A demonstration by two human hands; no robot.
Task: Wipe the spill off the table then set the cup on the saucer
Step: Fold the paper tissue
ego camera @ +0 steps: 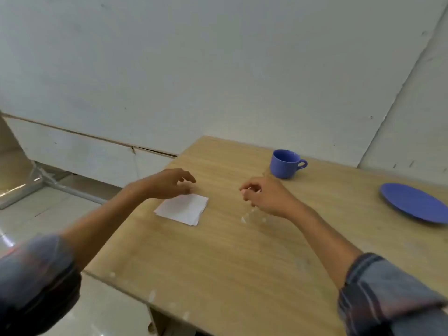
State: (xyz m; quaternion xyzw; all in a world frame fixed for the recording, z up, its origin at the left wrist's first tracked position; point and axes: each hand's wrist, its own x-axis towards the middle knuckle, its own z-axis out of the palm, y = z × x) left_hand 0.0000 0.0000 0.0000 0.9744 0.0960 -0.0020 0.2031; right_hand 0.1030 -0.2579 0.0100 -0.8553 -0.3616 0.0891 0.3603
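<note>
A blue cup (pixel 284 164) stands upright near the far edge of the wooden table (pixel 218 258), handle to the right. A blue saucer (pixel 414 202) lies at the right edge, apart from the cup. A small stack of white napkins (pixel 183 209) lies left of centre. My left hand (pixel 167 184) hovers over the napkins' far corner, fingers spread, holding nothing. My right hand (pixel 264 196) is loosely curled above the table, below the cup. A faint clear spill (pixel 252 215) glints on the wood just under my right wrist.
The table stands against a white wall (pixel 218 69). A tiled floor (pixel 29 219) and a metal bar lie to the left. White flecks mark the table's near-left edge (pixel 150 297).
</note>
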